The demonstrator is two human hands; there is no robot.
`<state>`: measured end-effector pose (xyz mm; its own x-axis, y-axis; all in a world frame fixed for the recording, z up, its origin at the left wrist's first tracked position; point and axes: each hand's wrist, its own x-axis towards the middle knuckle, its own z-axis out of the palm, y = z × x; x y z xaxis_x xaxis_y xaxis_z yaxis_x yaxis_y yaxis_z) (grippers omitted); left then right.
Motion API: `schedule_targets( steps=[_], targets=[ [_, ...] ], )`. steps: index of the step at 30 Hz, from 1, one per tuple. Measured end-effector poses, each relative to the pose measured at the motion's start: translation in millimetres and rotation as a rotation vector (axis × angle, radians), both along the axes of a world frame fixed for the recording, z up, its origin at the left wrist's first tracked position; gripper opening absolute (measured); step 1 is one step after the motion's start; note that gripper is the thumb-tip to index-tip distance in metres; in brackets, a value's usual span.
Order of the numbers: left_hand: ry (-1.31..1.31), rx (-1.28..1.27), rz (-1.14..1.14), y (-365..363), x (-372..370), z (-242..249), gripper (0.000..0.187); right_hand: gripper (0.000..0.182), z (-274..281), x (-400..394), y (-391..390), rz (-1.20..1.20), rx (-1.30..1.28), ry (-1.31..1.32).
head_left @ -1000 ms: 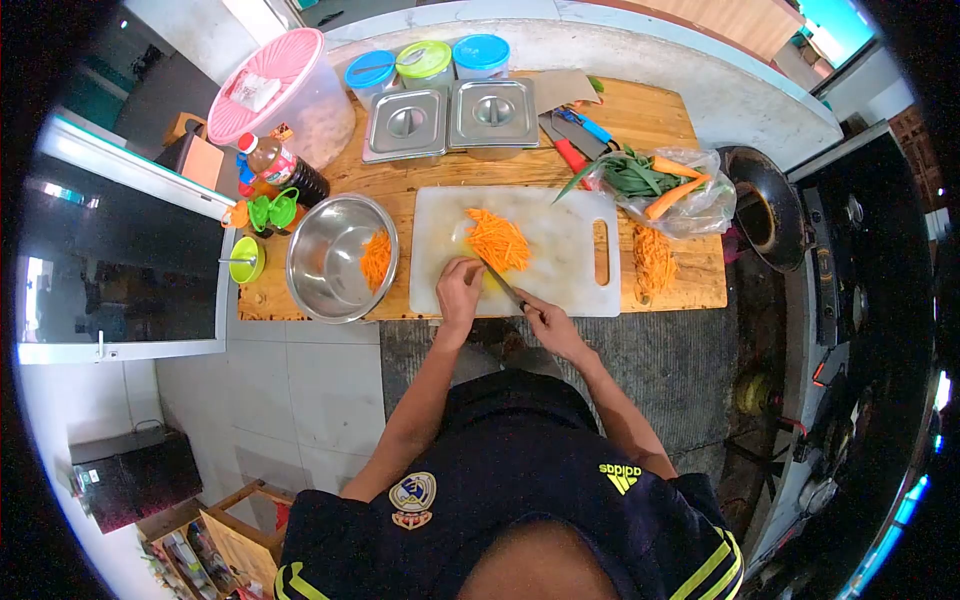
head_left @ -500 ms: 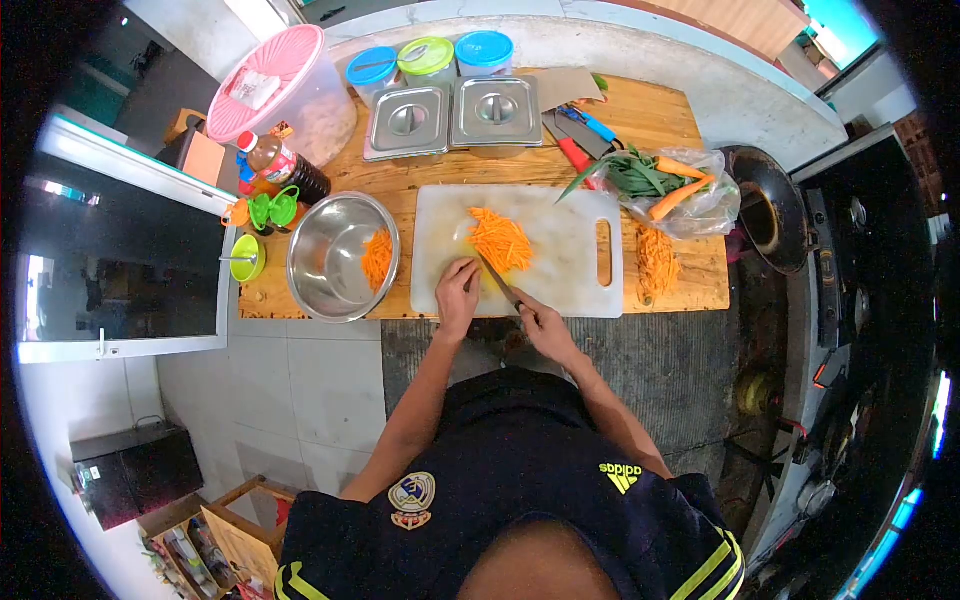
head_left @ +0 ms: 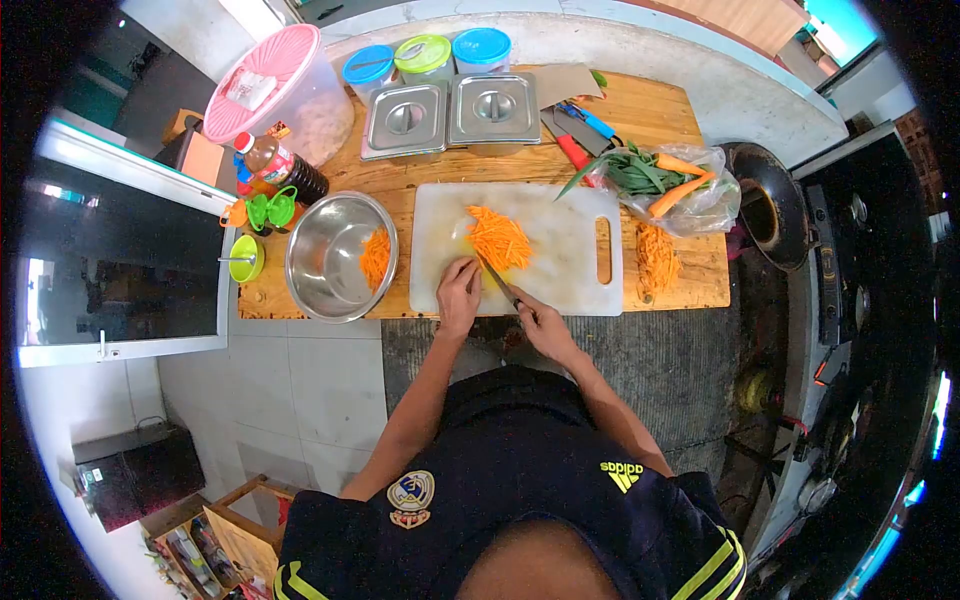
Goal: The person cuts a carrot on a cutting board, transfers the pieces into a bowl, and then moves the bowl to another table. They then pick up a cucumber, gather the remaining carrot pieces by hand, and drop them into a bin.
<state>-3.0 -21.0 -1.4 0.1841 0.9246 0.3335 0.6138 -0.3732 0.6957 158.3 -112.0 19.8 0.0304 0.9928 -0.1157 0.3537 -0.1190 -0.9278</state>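
On the white cutting board (head_left: pixel 570 285) lies a pile of orange carrot strips (head_left: pixel 499 238). My right hand (head_left: pixel 541 321) is wrapped round the handle of a knife (head_left: pixel 497 279), whose blade points up and left toward the pile. My left hand (head_left: pixel 459 292) rests on the board left of the blade, fingers curled together at the blade's tip; what they press on is too small to make out. A steel bowl (head_left: pixel 325 262) left of the board holds more carrot strips (head_left: pixel 375 259). Another heap of strips (head_left: pixel 656 262) lies on the wood to the right.
Behind the board stand two lidded steel containers (head_left: pixel 494 108) and several tubs. Knives (head_left: pixel 580 130) and a plastic bag (head_left: pixel 712 205) with carrots and greens lie at the back right. A bottle (head_left: pixel 290 168) stands back left; a wok (head_left: pixel 765 210) is beyond the table's right edge.
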Motion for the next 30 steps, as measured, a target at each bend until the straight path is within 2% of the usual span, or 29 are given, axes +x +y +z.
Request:
schedule_targets(
  steps=[2, 5, 8, 19, 30],
  targets=[
    [0.006, 0.003, -0.013, 0, 0, 0, 0.020, 0.036, 3, 1, 1, 0.009, -0.070, 0.020],
    [-0.007, -0.034, -0.022, 0, 2, 1, 0.020, 0.035, 1, -1, -1, -0.006, 0.073, -0.071],
    [0.018, 0.021, -0.021, -1, 3, 2, 0.019, 0.036, 20, -3, -3, -0.025, -0.006, -0.097],
    [0.009, 0.048, -0.013, 0, 3, -2, 0.019, 0.036, -4, -8, -5, -0.038, 0.141, -0.117],
    [0.021, 0.076, -0.015, 2, 4, 3, 0.017, 0.036, 2, -6, 1, 0.010, 0.037, -0.003]
  ],
)
